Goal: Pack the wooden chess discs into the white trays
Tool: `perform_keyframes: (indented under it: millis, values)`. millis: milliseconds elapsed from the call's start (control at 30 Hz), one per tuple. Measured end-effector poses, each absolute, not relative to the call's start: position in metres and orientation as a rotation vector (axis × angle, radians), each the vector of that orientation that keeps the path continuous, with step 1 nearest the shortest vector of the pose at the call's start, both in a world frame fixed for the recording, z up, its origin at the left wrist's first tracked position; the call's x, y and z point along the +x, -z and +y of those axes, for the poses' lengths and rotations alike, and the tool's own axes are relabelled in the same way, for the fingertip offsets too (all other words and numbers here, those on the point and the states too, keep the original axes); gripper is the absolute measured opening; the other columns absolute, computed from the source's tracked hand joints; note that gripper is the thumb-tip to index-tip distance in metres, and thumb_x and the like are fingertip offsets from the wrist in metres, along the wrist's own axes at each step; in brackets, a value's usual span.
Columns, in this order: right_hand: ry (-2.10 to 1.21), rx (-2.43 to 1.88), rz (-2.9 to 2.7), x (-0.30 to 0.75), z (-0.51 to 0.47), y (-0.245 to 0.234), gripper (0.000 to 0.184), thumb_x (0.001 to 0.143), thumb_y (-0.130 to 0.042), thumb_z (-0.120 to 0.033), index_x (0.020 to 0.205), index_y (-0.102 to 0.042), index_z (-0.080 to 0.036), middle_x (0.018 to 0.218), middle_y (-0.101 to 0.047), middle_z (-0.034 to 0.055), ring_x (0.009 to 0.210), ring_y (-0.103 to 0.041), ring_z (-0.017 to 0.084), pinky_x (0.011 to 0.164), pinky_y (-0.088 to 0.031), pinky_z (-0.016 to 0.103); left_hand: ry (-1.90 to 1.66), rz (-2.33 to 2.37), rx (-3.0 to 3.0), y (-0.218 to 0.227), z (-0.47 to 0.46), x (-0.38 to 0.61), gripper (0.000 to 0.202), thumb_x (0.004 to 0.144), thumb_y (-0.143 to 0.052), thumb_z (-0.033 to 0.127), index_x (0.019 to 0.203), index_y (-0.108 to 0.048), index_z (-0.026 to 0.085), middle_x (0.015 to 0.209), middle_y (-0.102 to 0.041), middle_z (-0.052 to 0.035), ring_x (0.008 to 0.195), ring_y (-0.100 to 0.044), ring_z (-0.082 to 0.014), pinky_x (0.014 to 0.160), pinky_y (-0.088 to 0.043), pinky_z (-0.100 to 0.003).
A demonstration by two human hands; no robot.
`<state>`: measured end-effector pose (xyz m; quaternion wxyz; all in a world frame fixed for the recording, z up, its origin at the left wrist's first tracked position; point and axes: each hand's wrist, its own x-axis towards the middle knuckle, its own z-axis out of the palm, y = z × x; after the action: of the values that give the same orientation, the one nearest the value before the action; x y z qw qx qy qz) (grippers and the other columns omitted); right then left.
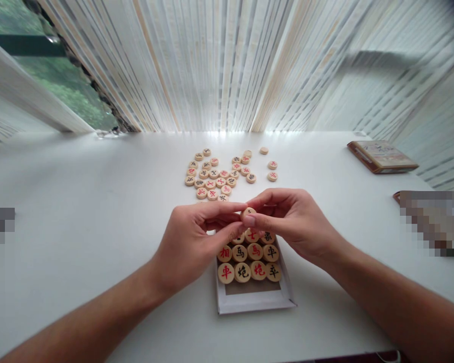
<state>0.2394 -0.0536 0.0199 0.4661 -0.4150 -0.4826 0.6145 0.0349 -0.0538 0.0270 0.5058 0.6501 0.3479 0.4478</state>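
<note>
Between the fingertips of my left hand (196, 237) and my right hand (291, 222) is a round wooden xiangqi piece (248, 214). Both hands are closed in a pinch on it, just above the far part of an open white box (257, 304). Rows of xiangqi pieces with red and black characters lie face up in that box, among them a red piece (226, 273) at the near left and a black piece (273, 272) at the near right. My fingers cover part of the far rows. A bare strip of the box floor shows at the near end.
Several loose xiangqi pieces (211, 184) are scattered on the white table (98, 227) beyond my hands. A flat brown box (382, 157) lies at the far right, with a blurred-out object (435, 222) nearer. A striped curtain (212, 65) hangs behind the table.
</note>
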Motion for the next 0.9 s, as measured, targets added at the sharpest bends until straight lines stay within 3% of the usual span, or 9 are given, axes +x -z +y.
perform_keyframes:
  millis: [133,433,600,767,900]
  values:
    - [-1.532,-1.004,-1.174,0.2397,-0.0540,-0.0182,0.028,0.063,-0.105,-0.025,0.077,-0.082,-0.017,0.070,-0.077,0.0028,0.061,-0.068,0.013,0.056,-0.055,0.022,-1.077,0.853,1.771,-0.0276,-0.0558,0.0352,0.020,0.090,-0.080,0.011,0.107,-0.086,0.021,0.099,-0.088,-0.0034,0.083,-0.083,-0.0174,0.081,-0.070,-0.025]
    - [-1.640,-0.943,-1.133,0.2403,-0.0538,-0.0205,0.023,0.079,-0.096,-0.037,0.078,-0.084,-0.018,0.072,-0.076,0.0032,0.065,-0.065,0.012,0.062,-0.052,0.024,-1.117,0.858,1.662,-0.0263,-0.0535,0.0337,0.024,0.085,-0.087,0.015,0.107,-0.085,0.022,0.094,-0.087,-0.0025,0.083,-0.083,-0.0188,0.082,-0.071,-0.028]
    - [-1.725,-0.882,-1.047,0.2412,-0.0536,-0.0193,0.017,0.081,-0.095,-0.031,0.092,-0.088,-0.021,0.079,-0.080,0.0038,0.070,-0.070,0.012,0.069,-0.057,0.024,-1.134,0.860,1.519,-0.0271,-0.0519,0.0332,0.029,0.078,-0.094,0.014,0.105,-0.086,0.018,0.092,-0.087,-0.0041,0.083,-0.084,-0.0197,0.080,-0.072,-0.025]
    - [-1.726,-0.919,-1.053,0.2419,-0.0547,-0.0193,0.029,0.076,-0.098,-0.028,0.102,-0.088,-0.021,0.087,-0.083,0.0054,0.079,-0.075,0.016,0.078,-0.060,0.028,-1.109,0.879,1.425,-0.0272,-0.0510,0.0321,0.032,0.075,-0.095,0.012,0.106,-0.087,0.019,0.087,-0.087,-0.0033,0.079,-0.085,-0.0196,0.073,-0.071,-0.023]
    - [-1.735,-0.924,-1.062,0.2413,-0.0544,-0.0197,0.032,0.072,-0.100,-0.024,0.101,-0.087,-0.021,0.091,-0.084,0.0055,0.087,-0.080,0.020,0.085,-0.063,0.033,-1.114,0.901,1.446,-0.0283,-0.0523,0.0336,0.030,0.076,-0.096,0.018,0.105,-0.088,0.019,0.088,-0.087,-0.0051,0.080,-0.085,-0.0226,0.075,-0.073,-0.028]
